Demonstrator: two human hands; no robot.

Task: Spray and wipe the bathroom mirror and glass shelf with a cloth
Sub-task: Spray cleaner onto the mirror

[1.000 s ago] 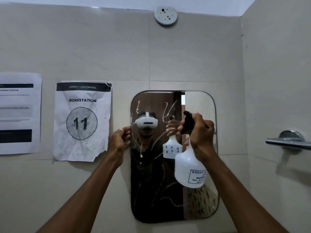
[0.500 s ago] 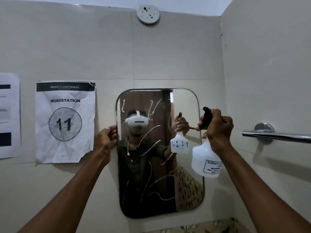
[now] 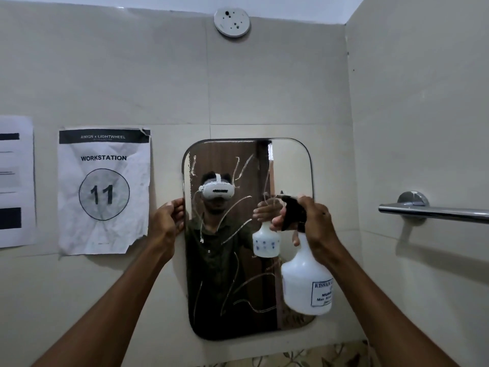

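Note:
A rounded rectangular mirror (image 3: 227, 295) hangs on the beige tiled wall, marked with several thin white streaks. My left hand (image 3: 166, 221) grips the mirror's left edge at mid-height. My right hand (image 3: 312, 223) holds a white spray bottle (image 3: 307, 282) by its black trigger head, in front of the mirror's right half, nozzle pointing left at the glass. The bottle and a person wearing a white headset show as reflections. No cloth or glass shelf is in view.
Two paper sheets are taped left of the mirror, one reading "WORKSTATION 11" (image 3: 104, 192), another (image 3: 16, 181) at the frame edge. A chrome towel bar (image 3: 434, 211) juts from the right wall. A round white fixture (image 3: 232, 22) sits high above the mirror.
My right hand swung the bottle out to the right of the mirror, then back in front of its right half. My left hand stays on the mirror's left edge.

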